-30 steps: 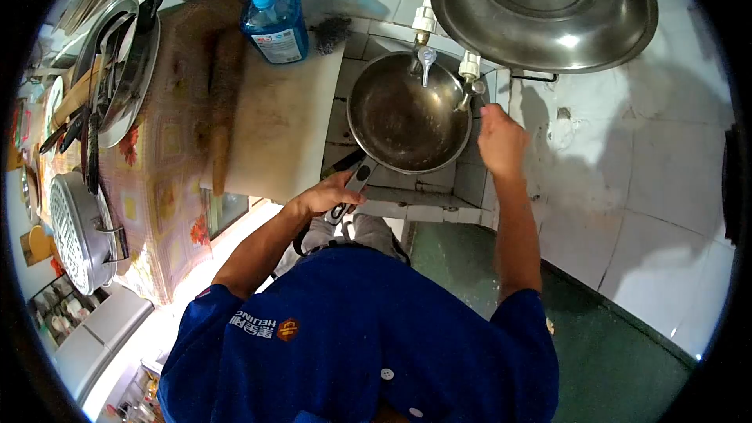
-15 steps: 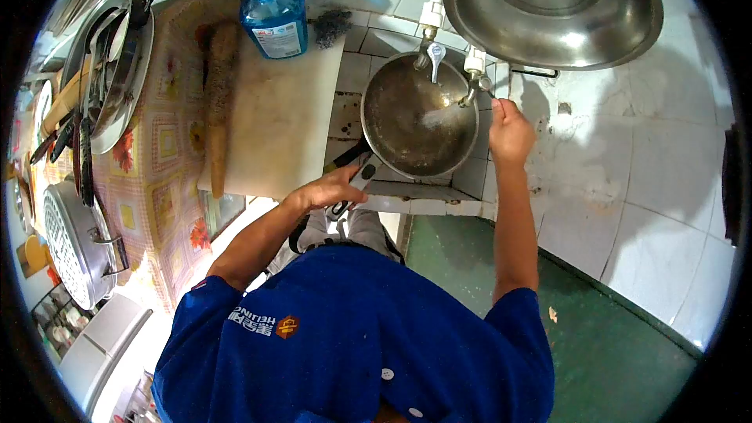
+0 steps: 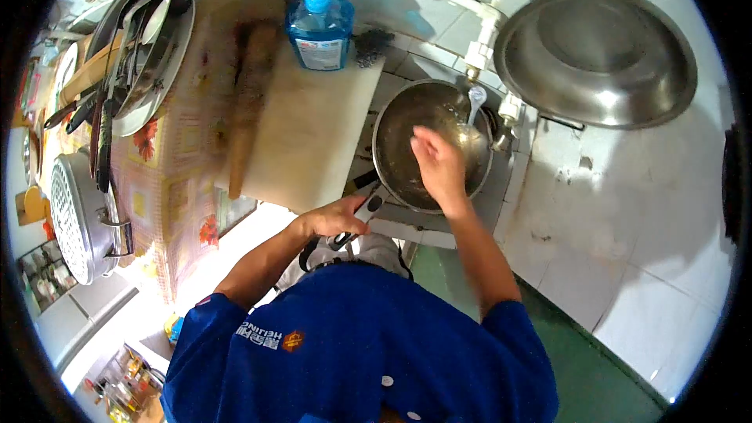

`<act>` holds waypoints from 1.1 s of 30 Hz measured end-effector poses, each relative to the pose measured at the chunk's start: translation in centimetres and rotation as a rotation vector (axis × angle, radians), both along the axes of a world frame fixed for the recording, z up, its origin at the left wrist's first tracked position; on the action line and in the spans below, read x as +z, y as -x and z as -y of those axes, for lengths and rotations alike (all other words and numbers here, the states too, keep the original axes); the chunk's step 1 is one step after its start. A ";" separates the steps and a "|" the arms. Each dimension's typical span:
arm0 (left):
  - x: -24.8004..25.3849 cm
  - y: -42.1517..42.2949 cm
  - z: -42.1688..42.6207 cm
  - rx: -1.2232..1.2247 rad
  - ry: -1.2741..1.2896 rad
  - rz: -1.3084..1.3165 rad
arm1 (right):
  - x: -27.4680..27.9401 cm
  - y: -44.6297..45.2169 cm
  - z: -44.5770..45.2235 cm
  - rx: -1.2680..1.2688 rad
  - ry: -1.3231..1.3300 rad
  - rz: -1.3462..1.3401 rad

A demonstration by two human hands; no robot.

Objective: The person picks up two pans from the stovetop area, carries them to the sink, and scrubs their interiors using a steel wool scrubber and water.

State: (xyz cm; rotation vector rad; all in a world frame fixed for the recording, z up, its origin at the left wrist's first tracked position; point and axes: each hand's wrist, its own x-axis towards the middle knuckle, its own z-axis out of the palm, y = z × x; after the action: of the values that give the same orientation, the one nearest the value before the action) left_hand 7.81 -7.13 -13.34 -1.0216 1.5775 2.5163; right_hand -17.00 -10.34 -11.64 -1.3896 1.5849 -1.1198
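Observation:
A dark-bottomed wok [image 3: 407, 168] sits in the tiled sink [image 3: 511, 188] under the taps. My left hand [image 3: 338, 218] is wrapped around its grey-and-black handle [image 3: 368, 207] at the near side. Over the wok's middle hovers my right hand [image 3: 439, 164], holding nothing, its fingers stretched out and slightly blurred. Whether it touches the wok's inside I cannot tell. A tap with a pale lever [image 3: 475, 99] reaches over the far rim, and a second metal tap [image 3: 504, 139] is at the right rim.
Left of the sink lies a white cutting board [image 3: 317, 129], with a blue soap bottle [image 3: 319, 27] and a dark scouring pad [image 3: 371, 45] at its far end. A large metal lid [image 3: 599, 55] leans on the right. Utensils in a metal bowl [image 3: 129, 102] stand far left.
My right hand has left the right-hand tap and moved left over the wok, its fingers now extended. My left hand keeps its hold on the handle. The view has shifted slightly.

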 end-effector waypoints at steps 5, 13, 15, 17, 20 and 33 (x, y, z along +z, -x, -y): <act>2.9 -0.8 -0.1 0.034 0.076 0.087 | 0.2 -3.6 15.4 0.179 0.187 -0.723; 3.5 -3.2 -0.5 -0.003 0.159 0.145 | -5.9 -5.6 22.7 0.322 0.079 -0.962; 4.4 -3.5 -0.6 0.016 0.141 0.065 | -4.7 -5.2 21.8 0.272 0.126 -0.984; 4.3 -4.2 -0.8 0.003 0.135 0.069 | -1.5 -5.1 19.0 0.242 0.156 -0.934; 5.7 -5.4 -1.0 -0.003 0.115 0.040 | 4.1 -5.1 12.5 0.185 0.214 -0.848; 10.5 -12.2 -6.9 0.275 0.017 0.108 | 1.7 -5.4 -1.2 0.430 0.019 -0.825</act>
State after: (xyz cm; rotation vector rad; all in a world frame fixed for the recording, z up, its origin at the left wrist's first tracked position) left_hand 20.05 -0.18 -2.81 -1.4412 1.5250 2.5615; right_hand -11.58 -9.18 -9.99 -2.2410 1.6544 -0.2950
